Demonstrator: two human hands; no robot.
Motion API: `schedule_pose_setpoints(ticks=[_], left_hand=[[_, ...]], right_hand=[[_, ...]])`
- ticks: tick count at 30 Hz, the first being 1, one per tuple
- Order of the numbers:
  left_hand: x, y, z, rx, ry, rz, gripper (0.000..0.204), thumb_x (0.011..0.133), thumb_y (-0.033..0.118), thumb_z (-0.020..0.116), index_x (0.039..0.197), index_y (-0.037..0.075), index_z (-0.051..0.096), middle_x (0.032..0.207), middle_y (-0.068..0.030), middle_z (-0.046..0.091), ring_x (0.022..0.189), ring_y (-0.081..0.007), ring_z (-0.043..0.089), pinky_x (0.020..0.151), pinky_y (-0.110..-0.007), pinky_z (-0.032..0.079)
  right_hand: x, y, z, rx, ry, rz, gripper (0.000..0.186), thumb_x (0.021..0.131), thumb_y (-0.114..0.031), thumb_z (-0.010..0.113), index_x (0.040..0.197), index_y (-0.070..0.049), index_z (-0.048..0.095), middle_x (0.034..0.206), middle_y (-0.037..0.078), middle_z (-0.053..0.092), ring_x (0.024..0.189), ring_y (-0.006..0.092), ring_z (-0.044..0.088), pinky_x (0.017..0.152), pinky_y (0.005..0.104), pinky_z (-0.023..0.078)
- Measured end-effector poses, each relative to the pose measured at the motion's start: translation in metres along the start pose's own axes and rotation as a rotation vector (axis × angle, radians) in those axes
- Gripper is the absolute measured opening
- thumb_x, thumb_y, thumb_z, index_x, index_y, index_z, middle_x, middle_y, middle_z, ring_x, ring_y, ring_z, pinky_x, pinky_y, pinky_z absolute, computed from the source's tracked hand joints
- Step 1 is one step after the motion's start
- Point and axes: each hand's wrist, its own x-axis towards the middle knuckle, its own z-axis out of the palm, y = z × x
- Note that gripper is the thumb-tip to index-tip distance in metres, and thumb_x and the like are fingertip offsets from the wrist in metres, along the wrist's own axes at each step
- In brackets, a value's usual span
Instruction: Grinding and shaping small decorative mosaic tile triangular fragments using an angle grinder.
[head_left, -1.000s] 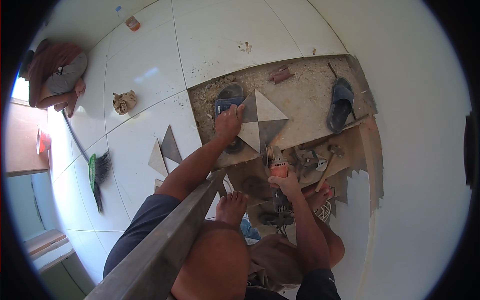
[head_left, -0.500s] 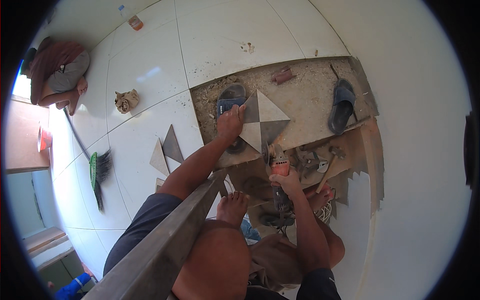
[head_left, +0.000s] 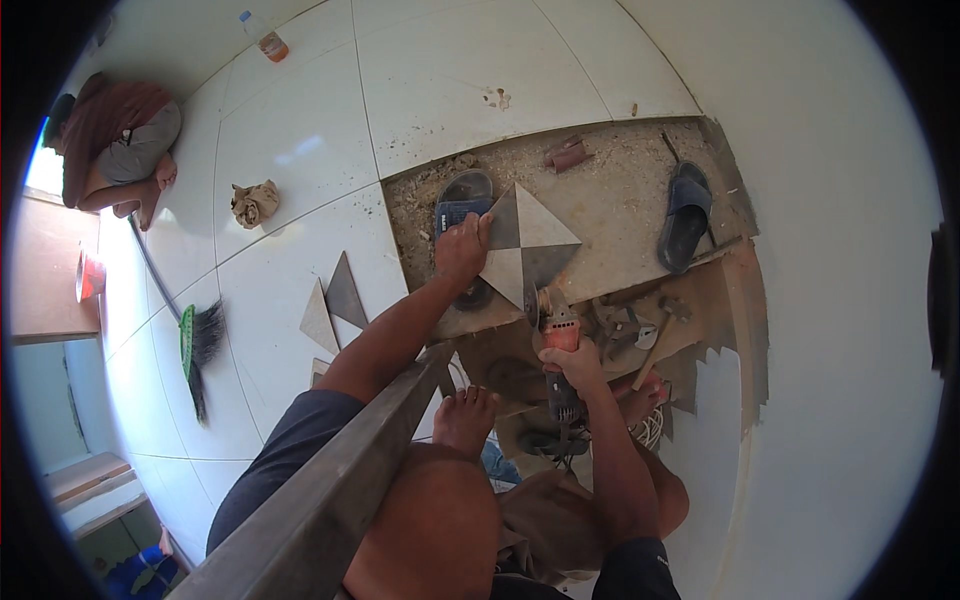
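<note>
My right hand (head_left: 574, 362) is wrapped round the body of a red and black angle grinder (head_left: 562, 335). Its disc (head_left: 532, 303) stands at the near corner of a square tile (head_left: 544, 222) patterned in grey and beige triangles; whether it touches is too small to tell. My left hand (head_left: 462, 250) grips that tile by its left edge, fingers curled over it. Under the tile's left side lies a dark slipper (head_left: 466, 187), partly hidden. The tile rests over the rough bare floor patch (head_left: 620, 200).
Cut tile triangles (head_left: 345, 290) lie on the white floor at left, near a broom (head_left: 195, 350) and crumpled brown paper (head_left: 255, 204). A metal bar (head_left: 330, 480) slants past my left arm. A hammer (head_left: 660, 345) lies right of the grinder, another slipper (head_left: 686, 218) beyond. A person (head_left: 120, 140) crouches far left.
My hands, the tile and the grinder keep almost the same place. At the lower left, the blue-sleeved arm of another person has shifted slightly.
</note>
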Motion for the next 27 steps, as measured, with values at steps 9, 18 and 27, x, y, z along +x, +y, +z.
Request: schedule_pose_setpoints(ticks=[9,18,27], left_hand=[[-0.001,0.001,-0.001,-0.013,0.006,0.003,0.039,0.107,0.039,0.046,0.089,0.007,0.058,0.074,-0.0217,0.067,0.067,-0.0428,0.066,0.059,-0.055,0.051],[-0.001,0.001,0.0,-0.014,0.021,0.026,0.038,0.107,0.038,0.046,0.088,0.007,0.057,0.072,-0.0187,0.067,0.065,-0.0405,0.067,0.057,-0.054,0.051],[-0.001,-0.004,0.005,0.006,0.032,0.022,0.039,0.107,0.039,0.047,0.089,0.006,0.058,0.073,-0.0189,0.068,0.065,-0.0407,0.067,0.057,-0.053,0.052]], right_hand=[[0.004,-0.004,-0.001,-0.082,0.015,-0.003,0.023,0.077,-0.01,0.082,0.092,-0.003,0.067,0.08,0.002,0.065,0.066,0.0106,0.063,0.06,0.0269,0.052],[0.007,-0.008,-0.002,-0.085,0.015,0.004,0.024,0.076,-0.012,0.083,0.092,-0.003,0.068,0.08,0.002,0.066,0.066,0.0115,0.064,0.062,0.0275,0.054],[0.012,-0.015,0.001,-0.114,0.034,-0.03,0.026,0.075,-0.013,0.084,0.092,-0.002,0.068,0.08,0.002,0.067,0.067,0.0117,0.065,0.063,0.0275,0.056]])
